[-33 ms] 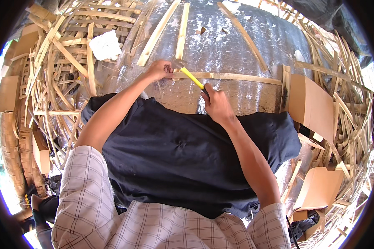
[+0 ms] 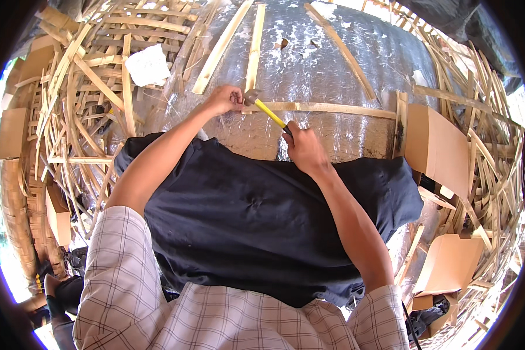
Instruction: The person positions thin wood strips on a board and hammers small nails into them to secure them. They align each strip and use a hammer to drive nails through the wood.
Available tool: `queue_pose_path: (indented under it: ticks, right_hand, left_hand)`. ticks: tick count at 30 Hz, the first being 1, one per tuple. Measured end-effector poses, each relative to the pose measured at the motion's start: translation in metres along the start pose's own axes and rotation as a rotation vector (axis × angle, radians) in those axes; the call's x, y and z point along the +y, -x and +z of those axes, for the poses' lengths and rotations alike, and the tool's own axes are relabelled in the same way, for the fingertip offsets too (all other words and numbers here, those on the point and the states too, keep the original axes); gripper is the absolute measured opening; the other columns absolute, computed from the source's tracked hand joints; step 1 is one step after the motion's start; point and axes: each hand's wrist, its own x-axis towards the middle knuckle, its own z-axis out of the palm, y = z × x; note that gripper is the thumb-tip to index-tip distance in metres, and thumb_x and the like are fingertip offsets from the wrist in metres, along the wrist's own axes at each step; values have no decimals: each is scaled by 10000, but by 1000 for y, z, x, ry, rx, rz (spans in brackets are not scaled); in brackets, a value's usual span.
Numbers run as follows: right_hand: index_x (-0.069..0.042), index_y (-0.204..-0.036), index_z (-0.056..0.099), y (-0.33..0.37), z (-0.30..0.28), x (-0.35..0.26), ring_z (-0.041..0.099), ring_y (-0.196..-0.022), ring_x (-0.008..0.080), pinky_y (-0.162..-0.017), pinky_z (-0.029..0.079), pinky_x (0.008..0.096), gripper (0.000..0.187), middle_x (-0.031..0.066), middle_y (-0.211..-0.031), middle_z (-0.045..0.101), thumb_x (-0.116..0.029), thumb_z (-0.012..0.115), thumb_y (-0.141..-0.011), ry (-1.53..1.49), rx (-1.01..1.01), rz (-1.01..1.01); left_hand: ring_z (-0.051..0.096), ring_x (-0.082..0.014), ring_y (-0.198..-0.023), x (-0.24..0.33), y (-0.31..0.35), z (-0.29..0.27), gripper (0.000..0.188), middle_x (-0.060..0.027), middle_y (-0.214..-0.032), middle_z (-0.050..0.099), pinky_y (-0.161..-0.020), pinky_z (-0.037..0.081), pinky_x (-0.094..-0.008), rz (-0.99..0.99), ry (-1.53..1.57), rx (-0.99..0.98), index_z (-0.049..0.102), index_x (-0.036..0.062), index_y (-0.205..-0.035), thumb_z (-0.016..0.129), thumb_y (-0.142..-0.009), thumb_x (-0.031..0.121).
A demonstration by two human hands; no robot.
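Note:
My right hand [image 2: 304, 148] is closed round the dark grip of a hammer [image 2: 271, 115] with a yellow handle. The hammer's metal head is over the left end of a flat bamboo strip [image 2: 332, 108], right beside my left hand [image 2: 224, 100]. The fingers of my left hand are curled together at that strip end; what they pinch, if anything, is too small to make out. The strip lies crosswise on a silvery sheet [image 2: 309, 58]. Black cloth [image 2: 251, 216] covers my lap just below both hands.
More bamboo strips [image 2: 224, 46] lie on the sheet beyond my hands. At the left are a woven bamboo lattice [image 2: 140, 26] and a white crumpled piece [image 2: 148, 65]. Cardboard boxes [image 2: 437, 143] and piled bamboo slats [image 2: 501, 175] stand on the right.
The hammer head has come down slightly, closer to the strip end. My left hand has stayed in nearly the same place.

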Motion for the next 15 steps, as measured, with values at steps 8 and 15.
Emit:
queue_pose_path:
  ticks: [8,15]
  right_hand:
    - [-25,-1120,554,0,-1,-5,644,-675,530,-633,498,621,176,279,-666,633,-165,614,-1032,-64,10,-16]
    - [-20,-1112,553,0,-5,-11,644,-675,524,-623,496,615,168,279,-665,630,-153,615,-1031,-129,36,-59]
  left_hand:
    - [692,-182,-861,-2,2,-5,278,-43,-846,738,-778,525,-346,-100,-44,-40,745,89,-893,931,-768,253]
    - [703,-207,-900,-3,7,-4,266,-54,-895,751,-811,530,-377,-70,-19,12,760,98,-911,925,-767,248]
